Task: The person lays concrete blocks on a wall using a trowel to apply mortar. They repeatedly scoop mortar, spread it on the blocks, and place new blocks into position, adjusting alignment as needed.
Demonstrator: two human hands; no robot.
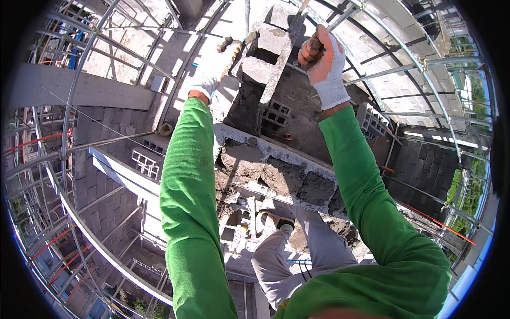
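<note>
My left hand, in a white glove with bare, dirty fingertips, is at the left side of a grey hollow concrete block on top of a wall. Its fingers look curled beside the block's edge, but glare hides what they hold, if anything. To the right of the block, my right hand is raised with its mortar-smeared fingers closed. Whatever may be inside that fist is hidden. Wet mortar coats the wall's near part. A long, mortar-crusted strip runs along the block's right side.
A rough mortar bed crosses in front of my legs, above my shoe. Perforated blocks lie beyond it. Scaffold tubes surround the spot, with drops to lower levels. A pale beam juts in from the left.
</note>
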